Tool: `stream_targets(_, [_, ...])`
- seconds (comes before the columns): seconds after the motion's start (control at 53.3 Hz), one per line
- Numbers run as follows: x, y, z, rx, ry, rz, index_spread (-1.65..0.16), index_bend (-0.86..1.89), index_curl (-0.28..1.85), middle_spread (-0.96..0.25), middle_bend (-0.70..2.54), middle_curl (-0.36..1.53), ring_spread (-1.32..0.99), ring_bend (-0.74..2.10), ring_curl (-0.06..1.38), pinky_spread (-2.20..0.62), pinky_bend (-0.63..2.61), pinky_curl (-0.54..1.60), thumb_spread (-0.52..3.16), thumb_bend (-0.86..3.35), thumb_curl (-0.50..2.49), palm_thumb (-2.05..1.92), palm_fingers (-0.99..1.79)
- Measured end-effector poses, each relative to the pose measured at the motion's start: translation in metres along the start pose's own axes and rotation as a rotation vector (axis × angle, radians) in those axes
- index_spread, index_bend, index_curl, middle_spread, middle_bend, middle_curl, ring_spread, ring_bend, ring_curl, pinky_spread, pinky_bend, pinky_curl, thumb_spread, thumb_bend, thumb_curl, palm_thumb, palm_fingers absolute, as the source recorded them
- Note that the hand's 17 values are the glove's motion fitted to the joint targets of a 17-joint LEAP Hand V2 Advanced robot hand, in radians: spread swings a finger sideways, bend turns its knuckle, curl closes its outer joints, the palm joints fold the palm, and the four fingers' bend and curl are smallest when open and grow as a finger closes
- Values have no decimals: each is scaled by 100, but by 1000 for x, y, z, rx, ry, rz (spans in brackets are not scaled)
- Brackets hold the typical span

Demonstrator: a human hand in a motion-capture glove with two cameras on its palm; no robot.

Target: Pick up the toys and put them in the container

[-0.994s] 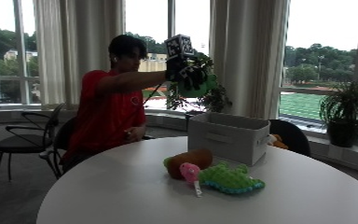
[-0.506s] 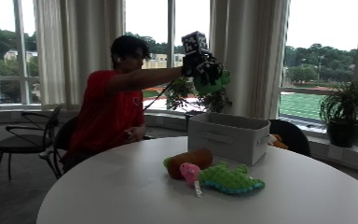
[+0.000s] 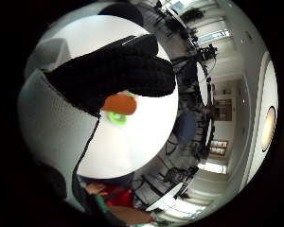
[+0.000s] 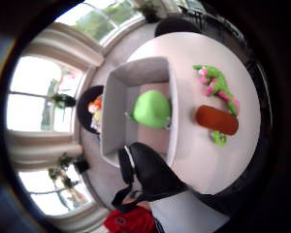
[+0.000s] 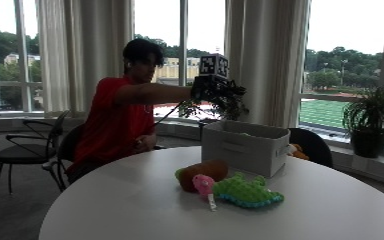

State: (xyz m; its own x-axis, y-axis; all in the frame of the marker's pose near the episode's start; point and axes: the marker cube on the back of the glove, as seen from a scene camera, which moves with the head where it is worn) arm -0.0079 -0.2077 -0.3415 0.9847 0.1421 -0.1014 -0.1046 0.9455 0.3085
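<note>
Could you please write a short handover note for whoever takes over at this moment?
Gloved right hand: raised above the bin, fingers relaxed, holding nothing.
Done: a green toy lies inside the bin.
Left on the table, in front of the bin: the brown toy and the green-and-pink crocodile toy, lying close together.
Next, probably: reach down for one of them and drop it in the bin.

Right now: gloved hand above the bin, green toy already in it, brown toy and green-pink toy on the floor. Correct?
Not quite. The brown toy and green-pink toy lie on the table, not the floor: see the thumb side palm view. The rest holds: hand above bin, green toy inside.
</note>
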Motion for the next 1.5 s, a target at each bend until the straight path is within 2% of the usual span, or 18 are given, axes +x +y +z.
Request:
stream_targets(0.225, [84, 2, 80, -128, 75, 35, -30, -2, 14, -3, 10, 39, 0, 37, 36, 9, 144, 40, 96, -6, 39, -5, -40])
stream_targets(0.431, [106, 15, 169, -331, 149, 49, -28, -6, 6, 1, 12, 34, 3, 26, 34, 13, 141, 39, 96, -5, 35, -4, -47])
stream_targets(0.6, [101, 21, 214, -343, 260, -80, -26, -6, 2, 2, 11, 30, 3, 22, 34, 11, 134, 36, 96, -3, 34, -1, -48])
stream_targets(0.75, [81, 22, 234, -353, 306, -194, -26, -7, -1, -2, 16, 30, -3, 26, 36, 4, 122, 33, 103, -1, 35, 7, -40])
stream_targets(0.825, [74, 18, 238, -330, 322, -209, -26, -8, -1, -6, 19, 31, -10, 32, 38, 1, 117, 32, 106, -1, 35, 11, -33])
stream_targets(0.938, [83, 8, 240, -322, 277, -227, -27, -15, -4, -14, 28, 35, -23, 62, 45, -3, 119, 32, 112, 3, 37, 21, -13])
stream_targets(1.031, [86, 4, 244, -314, 226, -226, -28, -15, -4, -19, 40, 38, -31, 83, 49, -6, 128, 35, 116, 3, 39, 25, -8])
stream_targets(1.181, [98, -12, 256, -226, 109, -126, -30, -7, -3, -22, 53, 42, -34, 105, 54, -8, 139, 37, 120, 0, 40, 26, -4])
stream_targets(1.219, [99, -13, 258, -208, 80, -102, -31, -7, -3, -24, 60, 44, -35, 112, 54, -13, 142, 38, 122, 1, 41, 27, 4])
stream_targets(1.238, [99, -13, 258, -198, 69, -92, -32, -8, -4, -27, 65, 45, -38, 118, 56, -18, 147, 39, 124, 1, 41, 28, 19])
stream_targets(1.331, [98, -15, 259, -124, 55, -58, -34, -3, -3, -33, 78, 49, -42, 128, 55, -27, 151, 39, 128, 3, 43, 33, 36])
stream_targets(1.5, [92, -13, 255, -21, 53, -16, -36, 13, 1, -40, 89, 54, -43, 135, 56, -32, 156, 43, 109, 9, 56, 54, 66])
